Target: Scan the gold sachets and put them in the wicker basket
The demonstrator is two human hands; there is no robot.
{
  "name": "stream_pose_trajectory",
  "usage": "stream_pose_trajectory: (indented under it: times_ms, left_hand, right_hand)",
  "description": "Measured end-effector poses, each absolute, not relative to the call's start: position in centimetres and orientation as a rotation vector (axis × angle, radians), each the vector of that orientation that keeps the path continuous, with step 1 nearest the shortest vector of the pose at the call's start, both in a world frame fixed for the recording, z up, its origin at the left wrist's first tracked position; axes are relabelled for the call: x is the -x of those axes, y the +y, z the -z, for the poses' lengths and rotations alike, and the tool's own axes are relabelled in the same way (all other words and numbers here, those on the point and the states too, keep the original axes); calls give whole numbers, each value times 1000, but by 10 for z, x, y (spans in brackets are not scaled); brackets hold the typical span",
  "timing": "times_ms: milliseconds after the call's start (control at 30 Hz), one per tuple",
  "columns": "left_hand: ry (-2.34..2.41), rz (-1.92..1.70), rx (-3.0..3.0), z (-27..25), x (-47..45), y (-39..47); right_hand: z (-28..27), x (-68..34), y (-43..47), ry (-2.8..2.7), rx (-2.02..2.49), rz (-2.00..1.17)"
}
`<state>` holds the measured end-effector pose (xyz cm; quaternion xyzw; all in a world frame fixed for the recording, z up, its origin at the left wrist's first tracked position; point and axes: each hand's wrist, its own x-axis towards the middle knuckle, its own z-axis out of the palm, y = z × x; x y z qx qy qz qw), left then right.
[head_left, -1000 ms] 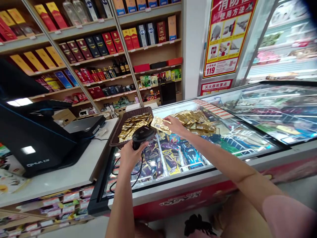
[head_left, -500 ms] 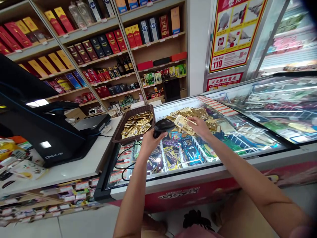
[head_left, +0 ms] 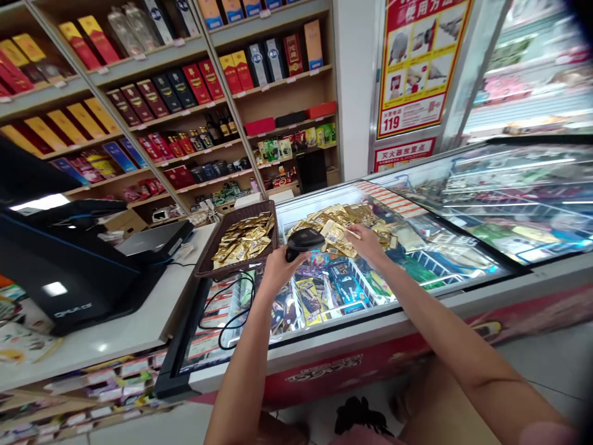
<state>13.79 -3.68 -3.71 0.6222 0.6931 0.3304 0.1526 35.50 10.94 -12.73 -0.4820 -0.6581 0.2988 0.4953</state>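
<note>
"Right grip (head_left: 369,245) first: what's it got?"

"Clamped on the right-hand edge of one gold packet (head_left: 338,237). So the packet lies left of that grip — its long side seems to slant from upper left to lower right."

"And the left grip (head_left: 279,269)?"

"Wrapped round a black scanner (head_left: 304,239), its head turned rightward, to the packet. That puts the scanner between the left grip and the packet, just beside it — whether the two touch, I can't tell."

"Which hand is nearer the packet?"

"Right, being on it. Left has the scanner's length in between."

"What's under them?"

"Only the freezer (head_left: 343,342), with wrapped goods (head_left: 349,285) showing through its top. Just beyond the packet spreads a heap of gold packets (head_left: 373,216), and to the left sits a brown basket (head_left: 208,264) holding more that look alike."

"Farther off?"

"Leftward, a white desk (head_left: 148,327) carrying a dark till (head_left: 92,259); at the back, shelves (head_left: 299,96) with boxes (head_left: 149,97)."
</note>
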Motion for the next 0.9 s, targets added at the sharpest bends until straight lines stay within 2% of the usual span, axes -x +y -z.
stream_pose_trajectory:
  times_ms: [667,900]
  left_hand:
    - [1930,-904,-1781,47,-142,-28]
    - [1962,-896,-1775,45,-137,-26]
  right_hand:
    - [134,-349,107,-1556,1206,-799]
    - [144,-363,122,-1249,1456,-764]
